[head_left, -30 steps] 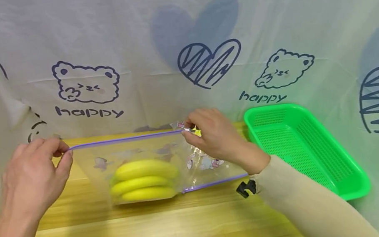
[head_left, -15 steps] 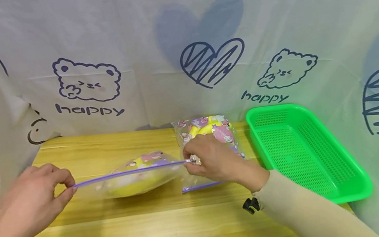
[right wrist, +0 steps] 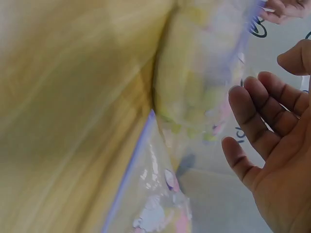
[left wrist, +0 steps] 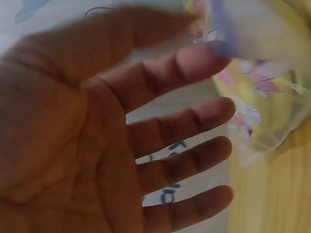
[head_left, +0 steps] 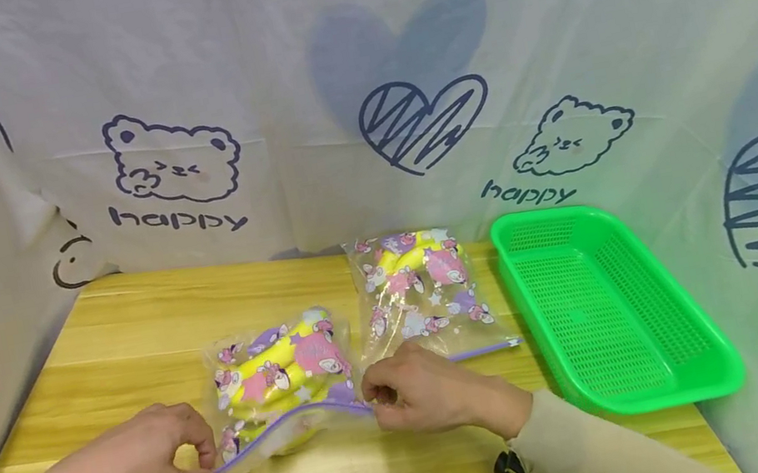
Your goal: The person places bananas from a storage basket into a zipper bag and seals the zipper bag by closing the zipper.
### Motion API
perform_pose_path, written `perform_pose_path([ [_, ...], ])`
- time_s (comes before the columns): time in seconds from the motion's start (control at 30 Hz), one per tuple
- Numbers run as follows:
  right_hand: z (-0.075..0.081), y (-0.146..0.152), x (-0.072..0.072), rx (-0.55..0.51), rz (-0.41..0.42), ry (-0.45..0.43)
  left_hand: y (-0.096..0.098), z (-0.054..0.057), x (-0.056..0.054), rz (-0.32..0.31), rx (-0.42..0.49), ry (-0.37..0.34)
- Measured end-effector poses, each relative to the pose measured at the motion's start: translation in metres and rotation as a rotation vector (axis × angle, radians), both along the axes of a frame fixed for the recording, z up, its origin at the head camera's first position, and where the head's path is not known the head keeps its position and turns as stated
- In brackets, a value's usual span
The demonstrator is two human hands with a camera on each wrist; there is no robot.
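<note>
A clear zip bag [head_left: 281, 372], printed with pink and purple cartoon figures, lies on the wooden table with yellow bananas [head_left: 256, 374] inside. Its purple zip edge faces the person and arches up in the middle. At the left end of that zip, my left hand [head_left: 134, 466] pinches the corner between thumb and index finger; its other fingers extend straight in the left wrist view. Beside the zip's right end is my right hand [head_left: 429, 392]. The right wrist view shows its fingers [right wrist: 252, 116] relaxed and apart, holding nothing.
Behind the right hand lies a second printed zip bag [head_left: 427, 295], also with yellow fruit inside. A green plastic basket [head_left: 614, 296] stands at the right of the wooden table [head_left: 134, 313]. A pale cloth [head_left: 287, 58] with bears and hearts hangs behind and along both sides.
The banana bag has come down from upright to lying on the table, its zip edge swung toward the person. Both hands have moved down and nearer; the right hand has let go of the zip.
</note>
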State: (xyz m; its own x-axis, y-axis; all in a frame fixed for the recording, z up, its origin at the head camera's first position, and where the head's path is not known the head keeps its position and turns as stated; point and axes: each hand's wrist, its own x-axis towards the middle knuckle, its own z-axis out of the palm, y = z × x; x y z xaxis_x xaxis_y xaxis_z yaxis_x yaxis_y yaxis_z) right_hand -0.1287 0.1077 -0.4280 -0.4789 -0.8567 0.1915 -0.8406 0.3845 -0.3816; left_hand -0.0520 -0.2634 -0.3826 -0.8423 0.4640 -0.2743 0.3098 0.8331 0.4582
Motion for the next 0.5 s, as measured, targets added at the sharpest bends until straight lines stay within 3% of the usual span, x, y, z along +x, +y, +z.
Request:
perform_pose_path([
  [0.1, -0.006, -0.003, 0.005, 0.029, -0.033, -0.033, 0.012, -0.009, 0.000, 0.024, 0.008, -0.008],
  [0.3, -0.018, -0.012, 0.017, 0.205, -0.142, -0.044, 0.040, -0.030, 0.002, 0.137, -0.056, 0.114],
  [0.4, -0.027, -0.015, 0.022, 0.236, -0.133, -0.032, 0.048, -0.037, 0.004, 0.154, -0.031, 0.119],
  [0.5, -0.033, -0.014, 0.027, 0.257, -0.072, -0.010, 0.050, -0.041, 0.008, 0.153, 0.032, 0.143],
])
